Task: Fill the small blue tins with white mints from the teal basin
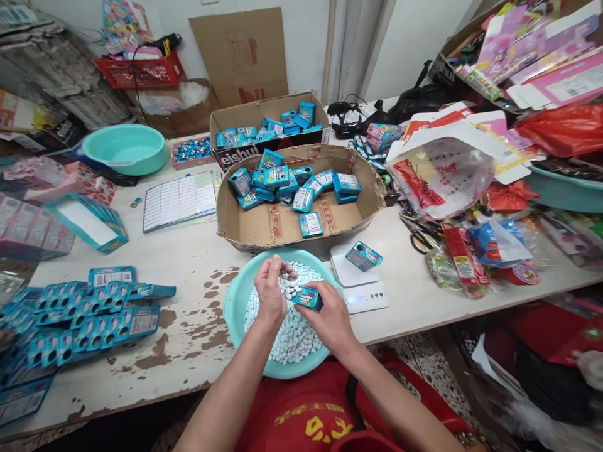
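A turquoise basin [229, 311] full of small white candies [294, 342] stands at the table's front edge, and both hands are over it. My right hand [332, 317] grips a small blue candy box [307, 297], tilted with its end toward the left. Close to that end, my left hand [271, 295] is closed, its fingers curled around a few white candies; the palm is partly hidden. Right of the basin, another blue box [364, 256] rests on a white digital scale [360, 295].
Behind the basin, an open cardboard carton [249, 229] holds several blue boxes, with a second carton [287, 143] beyond. Rows of blue boxes [94, 329] lie at left, near a price-style printed sheet [179, 201]. Scissors [421, 242] and packets [464, 254] crowd the right.
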A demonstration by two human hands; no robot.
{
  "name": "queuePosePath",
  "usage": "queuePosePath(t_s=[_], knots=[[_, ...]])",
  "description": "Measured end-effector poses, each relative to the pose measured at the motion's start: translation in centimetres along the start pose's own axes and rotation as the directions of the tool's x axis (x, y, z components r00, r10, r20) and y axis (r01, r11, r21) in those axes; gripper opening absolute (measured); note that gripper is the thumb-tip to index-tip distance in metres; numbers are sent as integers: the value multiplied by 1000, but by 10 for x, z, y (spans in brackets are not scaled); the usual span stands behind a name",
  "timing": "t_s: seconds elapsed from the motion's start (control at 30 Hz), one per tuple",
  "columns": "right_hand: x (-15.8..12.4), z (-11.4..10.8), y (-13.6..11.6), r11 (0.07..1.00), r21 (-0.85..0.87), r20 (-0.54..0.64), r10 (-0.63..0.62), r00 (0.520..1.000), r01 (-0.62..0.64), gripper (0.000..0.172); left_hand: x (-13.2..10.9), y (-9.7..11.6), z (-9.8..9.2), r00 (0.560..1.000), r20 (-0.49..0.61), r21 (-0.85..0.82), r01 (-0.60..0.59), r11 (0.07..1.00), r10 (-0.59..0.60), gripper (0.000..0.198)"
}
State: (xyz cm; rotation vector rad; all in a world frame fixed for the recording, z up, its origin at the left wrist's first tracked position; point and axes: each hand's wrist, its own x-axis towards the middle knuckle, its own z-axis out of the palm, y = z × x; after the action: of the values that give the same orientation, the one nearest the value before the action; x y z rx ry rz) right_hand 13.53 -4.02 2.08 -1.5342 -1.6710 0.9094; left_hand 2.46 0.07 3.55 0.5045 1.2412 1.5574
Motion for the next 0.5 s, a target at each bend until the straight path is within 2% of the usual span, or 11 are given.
queuePosePath(t_s=[0.1, 0.23, 0.33, 0.5], knots=[[-2, 1, 1, 1000, 12, 8, 10, 1000, -10, 27, -1, -1, 1, 999, 46, 14, 10, 1000, -11, 31], [-3, 2, -4, 997, 78, -28, 2, 1000, 0, 25, -4, 3, 2, 999, 22, 24, -23, 999, 23, 31], [-1, 2, -7, 994, 113, -37, 12, 999, -7, 26, -4, 6, 1, 998, 63, 74, -19, 997, 15, 30], [2, 0, -6, 991, 131, -21, 27, 999, -24, 24, -11, 3, 5, 999, 35, 84, -6, 996, 3, 28]])
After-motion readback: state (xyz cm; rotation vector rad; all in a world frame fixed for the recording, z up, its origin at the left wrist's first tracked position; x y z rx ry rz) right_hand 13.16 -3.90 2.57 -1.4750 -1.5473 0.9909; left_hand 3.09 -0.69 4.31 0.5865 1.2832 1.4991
